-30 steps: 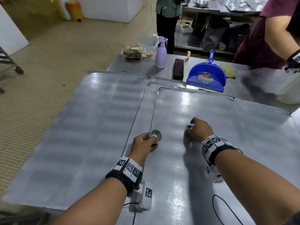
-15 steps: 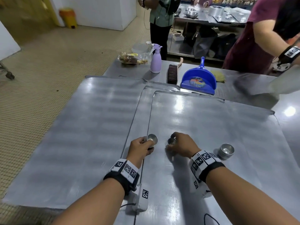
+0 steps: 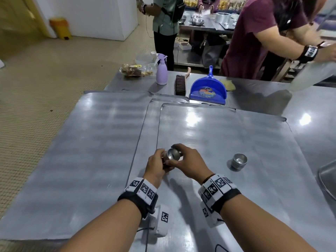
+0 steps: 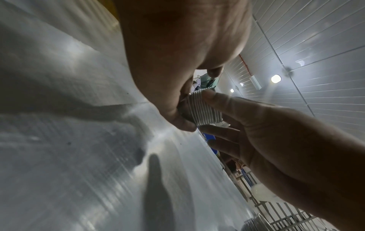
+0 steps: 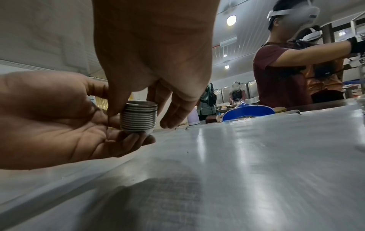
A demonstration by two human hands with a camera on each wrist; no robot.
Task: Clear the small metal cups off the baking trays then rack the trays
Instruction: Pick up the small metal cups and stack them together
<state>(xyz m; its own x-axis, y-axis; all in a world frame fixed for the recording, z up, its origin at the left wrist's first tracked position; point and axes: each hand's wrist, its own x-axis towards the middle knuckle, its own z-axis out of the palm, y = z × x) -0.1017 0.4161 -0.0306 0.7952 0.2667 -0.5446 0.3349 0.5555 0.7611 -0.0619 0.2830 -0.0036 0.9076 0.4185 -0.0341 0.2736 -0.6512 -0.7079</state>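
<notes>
Centre frame, head view: left hand (image 3: 156,165) cradles a cup stack (image 3: 172,155) on curled fingers, above the top tray (image 3: 209,131); right hand (image 3: 190,163) pinches the stack's rim w/ thumb & fingertips. Second stack (image 3: 239,160) stands on tray, right of centre. Dustpan (image 3: 208,90) upper centre.

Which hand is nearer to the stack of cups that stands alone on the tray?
The right hand. It is just left of the free stack, gripping the held stack. The left hand grips the same held stack from the far side, farther away.
</notes>
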